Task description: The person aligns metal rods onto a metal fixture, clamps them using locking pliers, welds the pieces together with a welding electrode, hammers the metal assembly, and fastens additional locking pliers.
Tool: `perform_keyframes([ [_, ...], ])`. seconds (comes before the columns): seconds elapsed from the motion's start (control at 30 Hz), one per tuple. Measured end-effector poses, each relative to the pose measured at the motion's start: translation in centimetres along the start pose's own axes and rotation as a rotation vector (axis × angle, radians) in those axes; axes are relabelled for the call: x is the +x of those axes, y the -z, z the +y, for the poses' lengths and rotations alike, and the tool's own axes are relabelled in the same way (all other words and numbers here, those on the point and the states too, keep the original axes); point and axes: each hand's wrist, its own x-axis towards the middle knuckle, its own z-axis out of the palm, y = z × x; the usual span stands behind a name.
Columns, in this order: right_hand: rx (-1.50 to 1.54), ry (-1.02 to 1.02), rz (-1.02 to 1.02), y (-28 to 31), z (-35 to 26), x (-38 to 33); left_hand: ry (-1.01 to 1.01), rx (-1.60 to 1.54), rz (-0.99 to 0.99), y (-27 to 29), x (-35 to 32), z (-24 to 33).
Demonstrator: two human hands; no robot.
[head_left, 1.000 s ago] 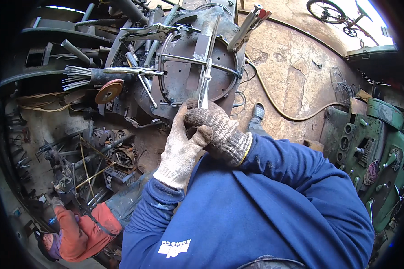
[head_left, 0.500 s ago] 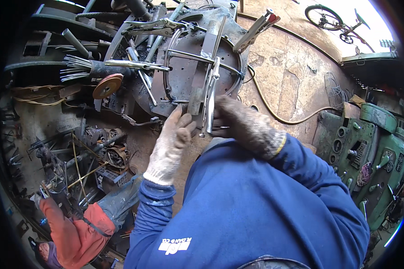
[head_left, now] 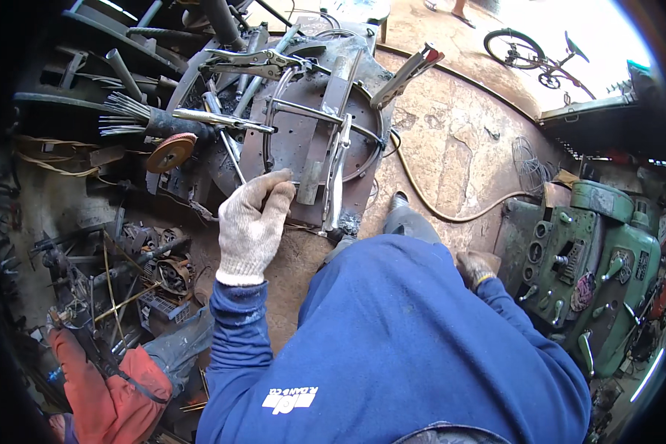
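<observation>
My left hand [head_left: 253, 222], in a pale knit glove, is at the near edge of a round metal plate [head_left: 285, 144]. Its thumb and fingers are drawn together at the rim; whatever is between them is too small to make out. On the plate, a steel ring [head_left: 383, 122] with a crossbar [head_left: 307, 109] is gripped by several locking pliers [head_left: 336, 174]. Beside the ring lies a flat metal bar [head_left: 312, 174]. Down at my right side hangs my right hand [head_left: 477, 268], in a darker glove. Its fingers are mostly hidden.
Left of the plate are a bundle of thin rods [head_left: 126, 115] and an abrasive disc [head_left: 172, 153]. A person in a red top [head_left: 129, 392] works at lower left beside scrap metal. To the right are a green machine [head_left: 607, 251] and a hose [head_left: 451, 217]. A bicycle [head_left: 540, 59] stands far off.
My right hand has left the pliers near the plate's front edge and dropped to my right side. My left hand has moved left, its fingers drawing together. The view has shifted slightly.
</observation>
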Motion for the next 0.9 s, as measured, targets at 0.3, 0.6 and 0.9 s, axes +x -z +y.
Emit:
perform_keyframes([
  [0.3, 0.185, -0.126, -0.205, 3.2, 5.8, 5.5, 0.223, -0.118, 0.133, -1.4, -0.1, 3.5],
  [0.6, 1.612, -0.165, -0.09, 20.7, 14.6, 23.3, 0.09, -0.144, 0.26, -9.6, -5.6, 14.0],
  [0.9, 1.362, -0.319, -0.226, 20.9, 19.6, 27.7, 0.248, 0.409, 0.356, -21.6, -1.1, 6.6],
])
